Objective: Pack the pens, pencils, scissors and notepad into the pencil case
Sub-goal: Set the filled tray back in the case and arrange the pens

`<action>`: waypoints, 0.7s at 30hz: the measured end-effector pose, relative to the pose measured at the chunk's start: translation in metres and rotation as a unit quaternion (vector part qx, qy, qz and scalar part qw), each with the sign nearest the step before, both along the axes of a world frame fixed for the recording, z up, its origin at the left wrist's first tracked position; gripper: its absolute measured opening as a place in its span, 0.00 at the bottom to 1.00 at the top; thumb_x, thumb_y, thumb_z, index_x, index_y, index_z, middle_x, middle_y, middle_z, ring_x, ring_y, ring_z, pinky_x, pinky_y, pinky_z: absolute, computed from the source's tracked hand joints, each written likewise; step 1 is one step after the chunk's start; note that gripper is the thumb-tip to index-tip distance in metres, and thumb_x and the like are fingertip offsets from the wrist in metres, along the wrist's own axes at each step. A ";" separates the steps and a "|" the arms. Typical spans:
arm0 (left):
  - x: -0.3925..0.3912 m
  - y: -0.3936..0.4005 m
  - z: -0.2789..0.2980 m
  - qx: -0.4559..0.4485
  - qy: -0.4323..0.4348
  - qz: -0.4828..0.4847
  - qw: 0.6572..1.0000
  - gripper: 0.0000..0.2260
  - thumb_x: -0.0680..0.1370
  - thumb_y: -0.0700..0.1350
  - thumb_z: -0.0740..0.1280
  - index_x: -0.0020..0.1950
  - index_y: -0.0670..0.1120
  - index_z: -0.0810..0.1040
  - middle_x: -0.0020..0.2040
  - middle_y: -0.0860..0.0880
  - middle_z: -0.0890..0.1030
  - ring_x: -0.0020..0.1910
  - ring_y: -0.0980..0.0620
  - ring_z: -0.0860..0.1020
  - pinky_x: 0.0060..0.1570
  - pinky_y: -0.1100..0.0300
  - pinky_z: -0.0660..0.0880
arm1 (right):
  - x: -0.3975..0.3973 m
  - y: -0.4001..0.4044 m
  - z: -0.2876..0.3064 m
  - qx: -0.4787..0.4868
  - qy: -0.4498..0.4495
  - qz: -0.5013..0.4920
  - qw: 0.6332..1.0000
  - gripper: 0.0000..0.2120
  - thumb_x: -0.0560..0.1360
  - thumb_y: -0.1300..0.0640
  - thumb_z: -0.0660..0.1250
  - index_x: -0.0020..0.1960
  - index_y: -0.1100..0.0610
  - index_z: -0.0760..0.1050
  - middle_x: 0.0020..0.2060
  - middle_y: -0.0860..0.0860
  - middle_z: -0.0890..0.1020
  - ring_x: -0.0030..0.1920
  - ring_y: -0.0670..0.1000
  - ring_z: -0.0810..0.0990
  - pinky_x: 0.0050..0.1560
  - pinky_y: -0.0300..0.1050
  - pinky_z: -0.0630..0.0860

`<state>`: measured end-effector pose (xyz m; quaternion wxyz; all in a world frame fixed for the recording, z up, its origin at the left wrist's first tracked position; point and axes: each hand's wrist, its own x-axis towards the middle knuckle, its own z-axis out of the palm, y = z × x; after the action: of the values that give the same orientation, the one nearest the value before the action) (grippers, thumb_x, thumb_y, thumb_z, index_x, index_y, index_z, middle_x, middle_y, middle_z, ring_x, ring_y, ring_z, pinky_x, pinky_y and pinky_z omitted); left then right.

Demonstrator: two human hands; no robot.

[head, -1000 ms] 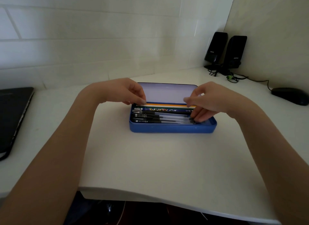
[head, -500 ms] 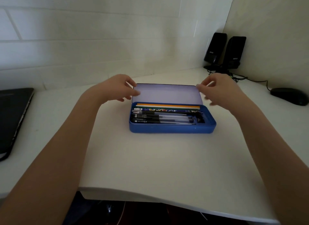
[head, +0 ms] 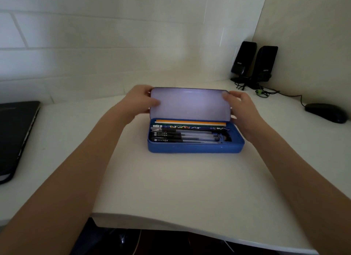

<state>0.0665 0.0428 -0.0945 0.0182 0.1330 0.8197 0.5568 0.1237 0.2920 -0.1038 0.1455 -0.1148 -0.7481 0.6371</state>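
A blue pencil case (head: 195,148) stands on the white desk with its pale lid (head: 190,104) raised nearly upright. Inside lie several black-capped pens (head: 186,136) at the front and an orange, a white and a patterned pencil (head: 190,123) behind them. A dark object at the case's right end is too small to name. My left hand (head: 140,101) grips the lid's left edge, thumb on its inner face. My right hand (head: 241,104) grips the lid's right edge the same way. No notepad shows in view.
A black laptop (head: 15,139) lies at the desk's left edge. Two black speakers (head: 254,62) with tangled cables stand in the far right corner, and a black mouse (head: 325,112) sits right of them. The desk's front edge (head: 171,219) is close below.
Both hands left the pens and pencils inside the case, moved back to the lid's two ends and took hold of it. The lid now stands more upright than before.
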 end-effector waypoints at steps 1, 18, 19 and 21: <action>0.002 -0.001 0.007 0.042 0.012 -0.019 0.999 0.11 0.76 0.37 0.65 0.58 0.45 0.78 0.50 0.47 0.81 0.48 0.51 0.78 0.44 0.59 0.76 | 0.000 0.001 0.005 -0.037 0.023 -0.006 0.999 0.13 0.75 0.48 0.63 0.56 0.53 0.73 0.50 0.52 0.79 0.46 0.50 0.76 0.45 0.45 0.75; 0.027 0.052 -0.018 -0.445 0.195 -0.100 0.868 0.24 0.77 0.65 0.52 0.60 0.53 0.77 0.61 0.49 0.76 0.64 0.46 0.67 0.61 0.47 0.64 | 0.010 -0.029 -0.008 0.603 0.053 0.008 0.796 0.24 0.77 0.42 0.57 0.27 0.54 0.61 0.24 0.49 0.68 0.26 0.48 0.65 0.27 0.43 0.58; 0.028 0.052 -0.017 -0.435 0.198 -0.094 0.873 0.23 0.77 0.64 0.52 0.60 0.52 0.77 0.62 0.49 0.76 0.65 0.46 0.67 0.61 0.48 0.63 | 0.010 -0.029 -0.008 0.601 0.057 0.007 0.797 0.24 0.77 0.43 0.57 0.27 0.53 0.60 0.24 0.49 0.68 0.26 0.48 0.65 0.27 0.43 0.57; 0.029 0.051 -0.017 -0.407 0.217 -0.091 0.883 0.23 0.77 0.64 0.54 0.58 0.51 0.78 0.60 0.49 0.77 0.63 0.48 0.67 0.60 0.50 0.65 | 0.009 -0.029 -0.008 0.594 0.071 0.008 0.801 0.24 0.77 0.43 0.57 0.27 0.53 0.60 0.23 0.49 0.67 0.25 0.48 0.64 0.27 0.43 0.57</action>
<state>0.0954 0.0942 -0.1120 -0.0570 0.3057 0.9418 0.1275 0.1328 0.2632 -0.1123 0.2333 0.0457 -0.9684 0.0755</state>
